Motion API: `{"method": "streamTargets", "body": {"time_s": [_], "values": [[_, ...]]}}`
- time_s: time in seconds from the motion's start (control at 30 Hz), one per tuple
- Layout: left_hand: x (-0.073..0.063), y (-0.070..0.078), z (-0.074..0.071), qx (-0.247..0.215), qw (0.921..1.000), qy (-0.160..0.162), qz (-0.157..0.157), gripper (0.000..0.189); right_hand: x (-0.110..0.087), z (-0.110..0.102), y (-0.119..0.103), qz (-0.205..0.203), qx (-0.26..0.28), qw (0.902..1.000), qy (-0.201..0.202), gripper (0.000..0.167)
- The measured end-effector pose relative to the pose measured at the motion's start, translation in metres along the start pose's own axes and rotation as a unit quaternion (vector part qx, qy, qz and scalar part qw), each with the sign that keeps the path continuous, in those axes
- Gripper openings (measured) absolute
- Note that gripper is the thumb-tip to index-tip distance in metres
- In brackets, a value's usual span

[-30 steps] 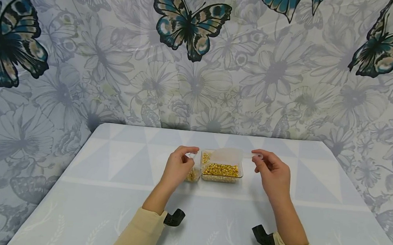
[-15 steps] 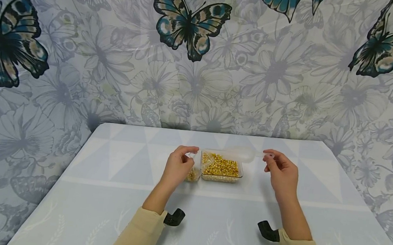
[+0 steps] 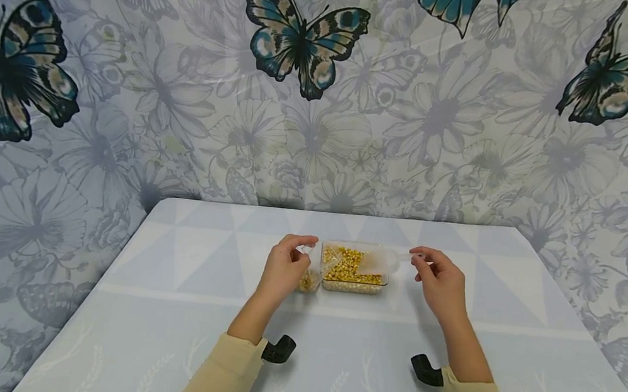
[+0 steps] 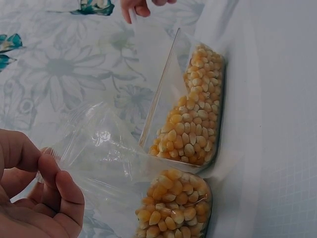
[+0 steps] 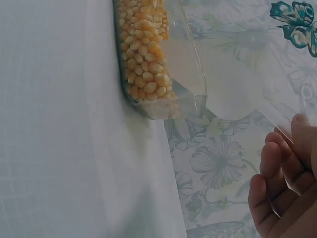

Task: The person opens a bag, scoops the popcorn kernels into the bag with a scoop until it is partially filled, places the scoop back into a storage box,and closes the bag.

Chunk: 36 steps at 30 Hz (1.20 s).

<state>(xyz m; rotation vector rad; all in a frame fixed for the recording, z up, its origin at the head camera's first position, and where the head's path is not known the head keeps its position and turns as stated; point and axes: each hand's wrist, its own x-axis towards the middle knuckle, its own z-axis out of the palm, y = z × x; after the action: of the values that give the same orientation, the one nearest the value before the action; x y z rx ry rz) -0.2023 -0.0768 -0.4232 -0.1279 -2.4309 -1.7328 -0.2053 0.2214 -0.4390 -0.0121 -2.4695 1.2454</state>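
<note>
Head view: the right grip [image 3: 439,282] pinches a translucent white plastic scoop [image 3: 380,262] pointing left into a clear rectangular box [image 3: 354,282] of yellow kernels [image 3: 344,263]; the left grip [image 3: 284,266] pinches a clear plastic bag [image 3: 309,280].

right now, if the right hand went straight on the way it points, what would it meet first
Likely the clear container of corn kernels, where the scoop in the right hand reaches in; that hand looks set higher and might pass above, though depth is unclear.
</note>
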Motion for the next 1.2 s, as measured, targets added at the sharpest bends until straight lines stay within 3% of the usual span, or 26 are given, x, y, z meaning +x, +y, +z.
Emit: {"method": "streamTargets", "body": {"time_s": [0.3,0.77,1.2], "values": [[0.001,-0.001,0.000,-0.007,1.0000,-0.001,-0.001,0.041,-0.003,0.007,0.000,-0.027,-0.024,0.9988,-0.033,0.019],[0.000,-0.001,-0.001,-0.014,0.9999,-0.004,0.001,0.042,-0.005,0.014,0.001,-0.050,-0.033,0.9973,-0.044,0.018],[0.000,0.000,0.000,-0.007,1.0000,-0.003,0.002,0.041,-0.007,0.018,0.008,-0.033,-0.052,0.9949,-0.080,0.019]]}}
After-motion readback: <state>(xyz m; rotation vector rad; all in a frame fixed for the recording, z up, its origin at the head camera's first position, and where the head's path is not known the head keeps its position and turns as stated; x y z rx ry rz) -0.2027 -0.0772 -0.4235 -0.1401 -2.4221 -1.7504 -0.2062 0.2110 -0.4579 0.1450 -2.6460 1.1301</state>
